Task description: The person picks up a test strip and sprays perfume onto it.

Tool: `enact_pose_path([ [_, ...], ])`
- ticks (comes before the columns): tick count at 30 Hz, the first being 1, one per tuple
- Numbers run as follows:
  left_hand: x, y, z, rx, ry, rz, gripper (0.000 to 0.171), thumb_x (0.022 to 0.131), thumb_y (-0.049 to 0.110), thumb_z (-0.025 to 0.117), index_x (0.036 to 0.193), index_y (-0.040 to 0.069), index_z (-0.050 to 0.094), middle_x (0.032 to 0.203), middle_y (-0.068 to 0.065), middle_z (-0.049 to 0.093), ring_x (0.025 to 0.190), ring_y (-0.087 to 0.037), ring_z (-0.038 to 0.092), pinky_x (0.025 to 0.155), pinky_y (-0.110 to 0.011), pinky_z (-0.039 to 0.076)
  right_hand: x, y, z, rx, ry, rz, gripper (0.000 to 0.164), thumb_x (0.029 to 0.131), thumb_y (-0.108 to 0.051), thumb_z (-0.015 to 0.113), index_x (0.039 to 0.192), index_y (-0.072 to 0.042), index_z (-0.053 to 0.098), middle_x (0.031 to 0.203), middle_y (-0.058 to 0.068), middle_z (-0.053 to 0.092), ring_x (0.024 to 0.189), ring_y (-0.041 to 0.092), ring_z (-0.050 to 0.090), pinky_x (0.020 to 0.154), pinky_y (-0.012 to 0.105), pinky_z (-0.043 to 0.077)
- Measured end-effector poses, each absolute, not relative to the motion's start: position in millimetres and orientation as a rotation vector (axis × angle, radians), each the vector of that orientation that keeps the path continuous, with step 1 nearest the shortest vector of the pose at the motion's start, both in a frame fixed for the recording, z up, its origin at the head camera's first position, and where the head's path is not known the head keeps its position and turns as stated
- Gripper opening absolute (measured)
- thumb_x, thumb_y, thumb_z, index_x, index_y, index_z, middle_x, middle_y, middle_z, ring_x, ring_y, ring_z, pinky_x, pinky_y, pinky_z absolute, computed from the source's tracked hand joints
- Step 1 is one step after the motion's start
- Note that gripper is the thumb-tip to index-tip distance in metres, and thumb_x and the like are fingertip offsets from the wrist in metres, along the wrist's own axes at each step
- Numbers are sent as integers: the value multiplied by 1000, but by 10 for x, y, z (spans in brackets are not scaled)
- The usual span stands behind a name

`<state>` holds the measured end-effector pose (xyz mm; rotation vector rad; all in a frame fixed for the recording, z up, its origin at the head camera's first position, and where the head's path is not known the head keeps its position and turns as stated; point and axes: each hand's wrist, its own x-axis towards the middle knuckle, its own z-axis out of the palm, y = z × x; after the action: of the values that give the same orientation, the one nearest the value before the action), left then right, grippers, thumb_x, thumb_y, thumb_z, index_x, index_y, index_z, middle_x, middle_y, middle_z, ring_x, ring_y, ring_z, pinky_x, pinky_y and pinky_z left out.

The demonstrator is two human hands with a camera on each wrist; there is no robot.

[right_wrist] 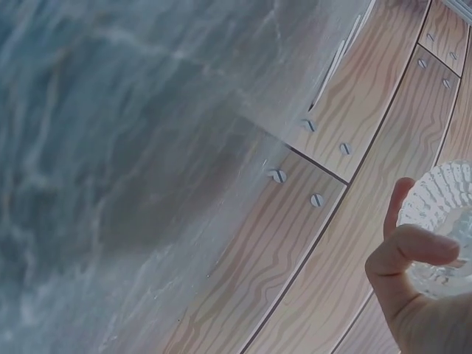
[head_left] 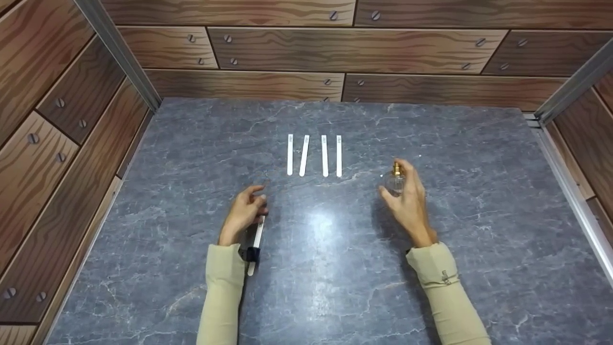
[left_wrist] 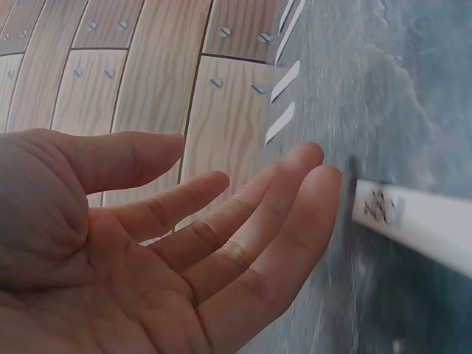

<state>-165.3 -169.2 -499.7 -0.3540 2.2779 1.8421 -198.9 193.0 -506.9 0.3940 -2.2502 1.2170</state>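
Observation:
My right hand [head_left: 411,206] grips a clear glass perfume bottle [head_left: 393,184] with a gold spray top, held upright above the table. In the right wrist view, the thumb and a finger curl round the ribbed glass of the bottle [right_wrist: 435,203]. My left hand [head_left: 243,211] holds nothing; its fingers are loosely bent, palm in sight in the left wrist view. Just beside its fingertips lies a white paper test strip [head_left: 259,232] with dark handwriting at its far end. The wrist camera covers part of this strip in the head view.
Several more white paper strips [head_left: 290,155], marked at their far ends, lie in a row toward the back of the grey marbled table [head_left: 325,297]. Wood-patterned walls [head_left: 287,48] with metal corner posts [head_left: 127,52] border the table at the back and sides.

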Motion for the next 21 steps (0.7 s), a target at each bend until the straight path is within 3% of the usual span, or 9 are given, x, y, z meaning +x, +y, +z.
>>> enact_pose_path([
  [21,-1188,-1912,-4987,-359,2414,1776,40,103,0,53,141,-10,50,117,-30,63,86,-29,68,66,-34,60,-1983,1964,-5087,416,-2251,1185,64,75,13,78,132,5,50,112,28,61,103,43,60,86,58,49],
])
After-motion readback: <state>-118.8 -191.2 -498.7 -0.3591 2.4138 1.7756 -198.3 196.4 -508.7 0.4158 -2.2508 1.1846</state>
